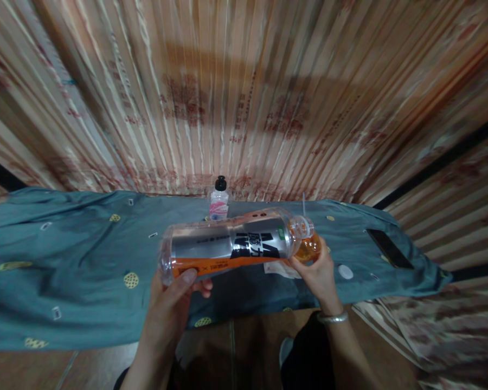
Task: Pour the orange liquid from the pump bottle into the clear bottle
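Note:
A large clear plastic bottle with a silver, black and orange label lies almost level in the air, its uncapped neck pointing right. My left hand is closed around its base end, thumb over the orange strip. In my right hand is a small clear cup of orange liquid, held right at the bottle's mouth. The neck hides part of the cup. A thin pale stick rises behind the neck; whether it stands in the cup I cannot tell.
On the green patterned cloth, a small clear bottle with a black cap stands at the back. To the right lie a black phone and a white round disc. White paper lies below the bottle. A striped curtain hangs behind.

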### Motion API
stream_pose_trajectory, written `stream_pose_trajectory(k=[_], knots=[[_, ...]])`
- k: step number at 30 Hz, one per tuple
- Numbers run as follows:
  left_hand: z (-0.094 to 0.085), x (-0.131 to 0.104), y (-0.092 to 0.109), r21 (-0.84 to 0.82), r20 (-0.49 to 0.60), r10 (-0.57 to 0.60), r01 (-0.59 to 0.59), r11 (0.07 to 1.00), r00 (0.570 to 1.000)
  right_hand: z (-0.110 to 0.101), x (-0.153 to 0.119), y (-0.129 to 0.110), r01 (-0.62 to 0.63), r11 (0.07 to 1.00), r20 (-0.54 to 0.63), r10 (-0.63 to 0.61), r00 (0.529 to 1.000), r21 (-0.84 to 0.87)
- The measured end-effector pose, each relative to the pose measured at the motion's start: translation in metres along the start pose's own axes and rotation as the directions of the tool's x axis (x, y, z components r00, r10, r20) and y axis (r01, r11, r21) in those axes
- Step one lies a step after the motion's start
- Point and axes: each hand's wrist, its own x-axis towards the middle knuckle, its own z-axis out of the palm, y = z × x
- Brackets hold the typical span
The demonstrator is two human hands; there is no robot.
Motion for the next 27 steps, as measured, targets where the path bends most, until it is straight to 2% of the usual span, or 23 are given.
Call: stream_pose_trajectory(k=[4, 10, 27], knots=[[0.003, -0.002, 0.003, 0.005, -0.004, -0.006, 0.006, 1.0, 1.0, -0.001, 0.0, -0.001, -0.005, 1.0, -0.003, 0.005, 1.0, -0.024], [-0.009, 0.005, -0.007, -0.019, 0.076, 0.028, -0.026, 0.999, 0.997, 0.0, 0.001, -0.003, -0.006, 1.0, -0.013, 0.006, 1.0, -0.002], [-0.012, 0.005, -0.008, 0.001, 0.092, 0.061, -0.062, 0.998, 0.994, 0.002, 0.0, -0.002, 0.039, 0.999, -0.015, -0.039, 0.999, 0.003]])
